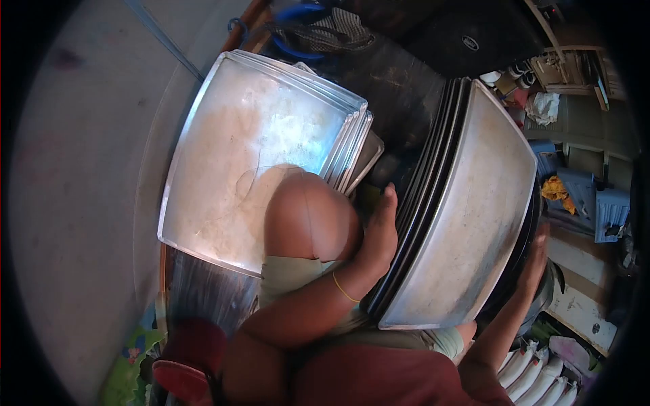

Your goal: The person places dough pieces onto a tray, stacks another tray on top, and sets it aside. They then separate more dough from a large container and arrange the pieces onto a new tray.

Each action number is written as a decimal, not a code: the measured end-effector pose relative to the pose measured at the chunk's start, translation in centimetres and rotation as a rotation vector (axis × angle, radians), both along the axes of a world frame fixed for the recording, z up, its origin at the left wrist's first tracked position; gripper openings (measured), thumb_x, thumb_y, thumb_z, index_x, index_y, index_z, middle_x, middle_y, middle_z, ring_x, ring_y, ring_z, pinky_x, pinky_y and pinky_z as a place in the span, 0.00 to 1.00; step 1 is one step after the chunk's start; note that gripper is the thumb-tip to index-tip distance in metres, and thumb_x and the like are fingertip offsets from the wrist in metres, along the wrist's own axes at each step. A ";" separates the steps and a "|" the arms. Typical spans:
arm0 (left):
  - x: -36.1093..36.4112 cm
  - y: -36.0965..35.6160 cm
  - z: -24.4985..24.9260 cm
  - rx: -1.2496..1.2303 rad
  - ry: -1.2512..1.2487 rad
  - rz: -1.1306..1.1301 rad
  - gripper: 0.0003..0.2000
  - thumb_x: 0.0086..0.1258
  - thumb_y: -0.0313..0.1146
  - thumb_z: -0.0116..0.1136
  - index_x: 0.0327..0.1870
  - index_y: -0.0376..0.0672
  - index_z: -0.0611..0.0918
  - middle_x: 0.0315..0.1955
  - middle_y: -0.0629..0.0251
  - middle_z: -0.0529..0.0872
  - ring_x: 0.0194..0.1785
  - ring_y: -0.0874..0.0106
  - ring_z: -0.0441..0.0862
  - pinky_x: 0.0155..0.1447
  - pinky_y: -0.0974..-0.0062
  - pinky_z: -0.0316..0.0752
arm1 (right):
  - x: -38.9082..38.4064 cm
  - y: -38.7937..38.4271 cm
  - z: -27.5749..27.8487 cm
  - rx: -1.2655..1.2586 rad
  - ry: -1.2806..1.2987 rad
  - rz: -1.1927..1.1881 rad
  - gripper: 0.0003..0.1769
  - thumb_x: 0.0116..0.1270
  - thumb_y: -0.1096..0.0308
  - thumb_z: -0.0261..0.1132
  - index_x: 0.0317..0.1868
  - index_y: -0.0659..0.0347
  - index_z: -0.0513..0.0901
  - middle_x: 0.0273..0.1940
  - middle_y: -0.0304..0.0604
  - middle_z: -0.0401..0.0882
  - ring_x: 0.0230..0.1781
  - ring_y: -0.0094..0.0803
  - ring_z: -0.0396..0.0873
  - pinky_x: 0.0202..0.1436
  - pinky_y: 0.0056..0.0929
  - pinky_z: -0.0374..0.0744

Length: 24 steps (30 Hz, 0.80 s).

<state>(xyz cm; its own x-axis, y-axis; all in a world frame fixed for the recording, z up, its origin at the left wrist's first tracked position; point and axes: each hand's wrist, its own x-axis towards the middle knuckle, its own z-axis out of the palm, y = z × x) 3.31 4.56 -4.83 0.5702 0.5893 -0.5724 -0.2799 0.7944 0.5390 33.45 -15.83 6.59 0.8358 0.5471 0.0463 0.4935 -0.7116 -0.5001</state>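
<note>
Between my two hands a stack of baking trays point(467, 210) stands on edge, tilted, with a worn silver tray facing me and several dark ones packed behind it. My left hand point(380, 233) presses along the left side of the stack, thumb upward, its other fingers partly hidden. On the opposite side, my right hand point(537, 254) lies against the stack's right edge, its fingers mostly out of sight. To the left, a second pile of shiny silver trays point(264, 135) rests slanted, partly covered by my bent knee point(308, 213).
A dark wooden surface point(210, 287) lies under the silver pile, beside a grey wall point(81, 169). Behind are a checked cloth point(345, 30) and a black case point(487, 44). A red container point(186, 365) sits lower left; blue plastic pieces point(579, 189) and white bags point(538, 375) are at right.
</note>
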 end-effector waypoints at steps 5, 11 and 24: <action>0.3 0.5 -1.4 0.101 0.062 0.230 0.25 0.78 0.38 0.46 0.70 0.31 0.63 0.71 0.53 0.62 0.75 0.65 0.55 0.77 0.70 0.47 | -5.5 10.4 1.3 0.172 -0.562 0.192 0.38 0.75 0.44 0.46 0.75 0.60 0.55 0.75 0.50 0.53 0.76 0.42 0.51 0.77 0.43 0.46; -0.6 3.3 -1.2 0.064 -0.004 0.273 0.19 0.72 0.23 0.50 0.64 0.34 0.72 0.59 0.55 0.74 0.62 0.66 0.71 0.67 0.72 0.64 | -5.6 12.1 -7.0 -0.232 -0.347 0.400 0.38 0.75 0.45 0.44 0.76 0.60 0.53 0.76 0.54 0.50 0.78 0.46 0.45 0.77 0.49 0.39; 1.3 3.6 -3.7 0.614 0.292 -0.385 0.12 0.62 0.19 0.56 0.47 0.35 0.79 0.41 0.52 0.84 0.45 0.58 0.82 0.51 0.68 0.76 | -5.3 12.0 -7.2 -0.153 -0.301 0.380 0.35 0.75 0.49 0.48 0.75 0.60 0.55 0.75 0.55 0.51 0.78 0.46 0.47 0.77 0.47 0.39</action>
<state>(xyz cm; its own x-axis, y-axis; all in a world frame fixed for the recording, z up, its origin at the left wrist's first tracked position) 4.61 8.11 -8.52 0.6756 0.6399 -0.3662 0.1757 0.3427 0.9229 28.14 -3.86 -0.57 0.5383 0.8293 0.1500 0.8379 -0.5077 -0.2004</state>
